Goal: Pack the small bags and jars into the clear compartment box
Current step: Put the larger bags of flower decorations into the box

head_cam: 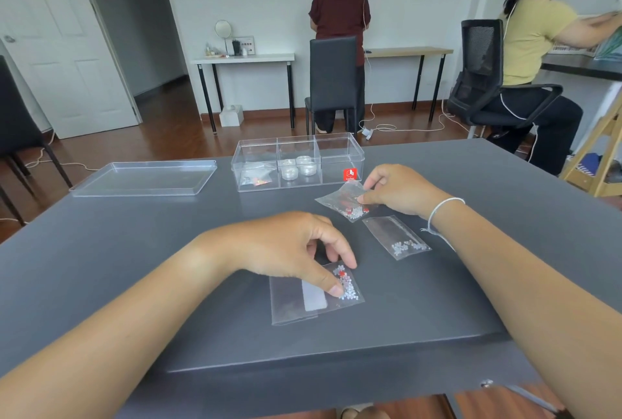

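A clear compartment box (pixel 340 157) stands open at the table's far middle. Its left section holds a small bag (pixel 256 176), its middle section holds several small clear jars (pixel 300 167), its right section looks empty. My right hand (pixel 400 189) pinches a small bag of red and white beads (pixel 343 203) just in front of the box. My left hand (pixel 286 247) pinches the beaded end of a nearer bag (pixel 313 300) that lies flat. A third bag of white beads (pixel 397 236) lies untouched between them, to the right.
The box's clear lid (pixel 144 178) lies flat on the grey table (pixel 134 250) at the far left. Behind the table are a black chair (pixel 333 82), two people at desks along the wall and cables on the wooden floor.
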The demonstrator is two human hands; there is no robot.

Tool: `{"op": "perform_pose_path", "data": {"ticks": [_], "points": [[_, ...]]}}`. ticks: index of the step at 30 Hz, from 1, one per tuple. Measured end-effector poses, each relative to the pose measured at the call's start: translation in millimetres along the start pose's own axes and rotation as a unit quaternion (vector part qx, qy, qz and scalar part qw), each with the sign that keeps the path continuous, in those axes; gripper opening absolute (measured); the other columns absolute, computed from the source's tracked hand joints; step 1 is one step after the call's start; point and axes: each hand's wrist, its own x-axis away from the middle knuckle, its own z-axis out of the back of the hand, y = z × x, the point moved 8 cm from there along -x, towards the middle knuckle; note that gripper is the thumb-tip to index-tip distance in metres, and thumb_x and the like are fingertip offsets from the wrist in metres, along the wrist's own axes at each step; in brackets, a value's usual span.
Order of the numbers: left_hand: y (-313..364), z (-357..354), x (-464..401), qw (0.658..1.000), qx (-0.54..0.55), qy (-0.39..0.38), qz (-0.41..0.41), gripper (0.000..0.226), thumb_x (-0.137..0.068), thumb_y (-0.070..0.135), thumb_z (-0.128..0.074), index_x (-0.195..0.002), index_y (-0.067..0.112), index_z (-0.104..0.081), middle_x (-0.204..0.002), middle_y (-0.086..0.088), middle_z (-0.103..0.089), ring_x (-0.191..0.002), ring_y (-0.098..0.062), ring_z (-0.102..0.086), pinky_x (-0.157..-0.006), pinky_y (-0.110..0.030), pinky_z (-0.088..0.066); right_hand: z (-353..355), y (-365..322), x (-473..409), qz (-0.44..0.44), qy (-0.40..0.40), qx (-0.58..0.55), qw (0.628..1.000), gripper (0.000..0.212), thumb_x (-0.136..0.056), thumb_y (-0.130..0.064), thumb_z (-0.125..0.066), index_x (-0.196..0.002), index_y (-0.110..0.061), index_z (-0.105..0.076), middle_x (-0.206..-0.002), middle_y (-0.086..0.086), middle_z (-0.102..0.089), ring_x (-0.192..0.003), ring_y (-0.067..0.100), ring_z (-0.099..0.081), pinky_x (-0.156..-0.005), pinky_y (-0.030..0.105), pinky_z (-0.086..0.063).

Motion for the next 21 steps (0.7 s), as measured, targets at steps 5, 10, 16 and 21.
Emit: {"op": "perform_pose_path", "data": {"ticks": [5, 10, 16, 21], "points": [[-4.7, 2.6, -0.8, 1.000, -0.027, -0.009, 0.009, 0.020, -0.071, 0.036, -0.073, -0.089, 0.041, -0.063, -0.092, 0.019, -0.049, -0.068, -0.001, -0.042, -0.068, -0.012, -0.038, -0.1, 3.4, -5.1, 0.001, 0.006, -0.017, 1.000, 0.017, -0.077, -0.015, -0.068, -0.071, -0.024, -0.054, -0.072, -0.011, -0.053, -0.080, 0.018, -0.053, -0.070, 0.027, -0.038], [-8.8, 6.2, -1.9, 0.998, -0.053, -0.010, 0.017, 0.014, -0.073, 0.039, -0.070, -0.082, 0.037, -0.060, -0.088, 0.020, -0.048, -0.074, -0.003, -0.046, -0.063, -0.006, -0.035, 0.8, -1.8, -3.8, 0.017, 0.008, -0.025, 1.000, 0.018, -0.080, -0.012, -0.064, -0.072, -0.025, -0.054, -0.074, -0.009, -0.055, -0.067, 0.007, -0.054, -0.055, 0.021, -0.037], [-17.3, 13.0, -4.5, 1.000, 0.002, 0.009, 0.020, 0.016, -0.074, 0.031, -0.071, -0.076, 0.030, -0.055, -0.067, 0.026, -0.058, -0.056, 0.004, -0.046, -0.053, -0.004, -0.034, 4.1, -7.8, -1.1, 0.037, 0.010, -0.046, 0.998, 0.021, -0.081, -0.013, -0.062, -0.070, -0.028, -0.052, -0.072, -0.009, -0.058, -0.068, 0.008, -0.055, -0.056, 0.020, -0.039], [-27.8, 39.7, -3.5, 0.993, 0.077, 0.087, 0.015, 0.012, -0.076, 0.024, -0.070, -0.075, 0.028, -0.059, -0.069, 0.014, -0.059, -0.059, 0.002, -0.050, -0.062, -0.009, -0.039, 11.3, -12.4, -0.3, 0.045, 0.019, -0.093, 0.994, 0.017, -0.082, -0.012, -0.061, -0.072, -0.026, -0.056, -0.078, -0.003, -0.064, -0.060, 0.010, -0.056, -0.059, 0.020, -0.043]]}}
